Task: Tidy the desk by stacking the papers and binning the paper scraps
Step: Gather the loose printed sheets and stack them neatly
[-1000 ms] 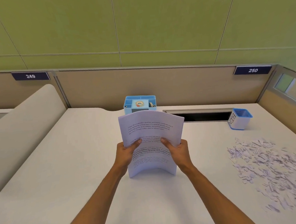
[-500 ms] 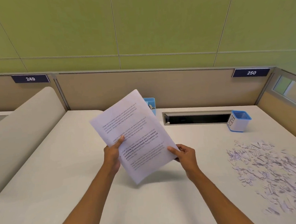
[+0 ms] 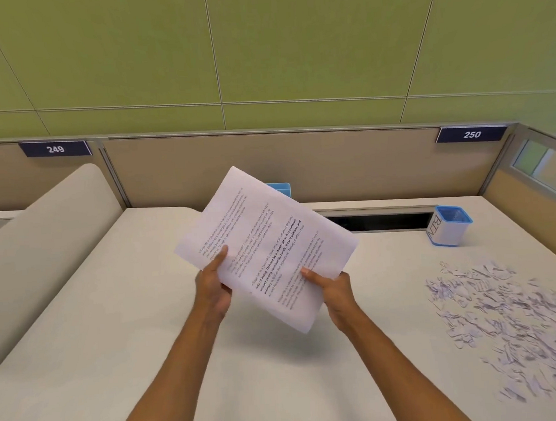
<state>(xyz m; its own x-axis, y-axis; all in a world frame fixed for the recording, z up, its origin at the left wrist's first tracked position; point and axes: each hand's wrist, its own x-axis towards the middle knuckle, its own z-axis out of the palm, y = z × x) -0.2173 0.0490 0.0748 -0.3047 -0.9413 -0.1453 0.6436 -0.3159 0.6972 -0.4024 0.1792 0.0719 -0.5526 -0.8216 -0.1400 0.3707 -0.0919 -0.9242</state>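
Note:
A stack of printed white papers (image 3: 265, 243) hangs above the middle of the desk, turned so its text runs diagonally up to the right. My left hand (image 3: 213, 286) grips its lower left edge, thumb on top. My right hand (image 3: 332, 290) grips the lower right edge, thumb pressed on the print. A wide scatter of small paper scraps (image 3: 511, 319) lies on the desk at the right. A small white cup with a blue rim, lettered BIN (image 3: 450, 225), stands behind the scraps.
A blue desk organiser (image 3: 282, 189) peeks out behind the papers at the back. A dark cable slot (image 3: 384, 221) runs along the desk's rear edge. Beige partition panels close the back and right; a padded divider (image 3: 38, 251) bounds the left.
The stack was upright and curved on the desk, held by both hands. It has been lifted and rotated clockwise, now lying diagonal, and my right hand has shifted to its new lower edge.

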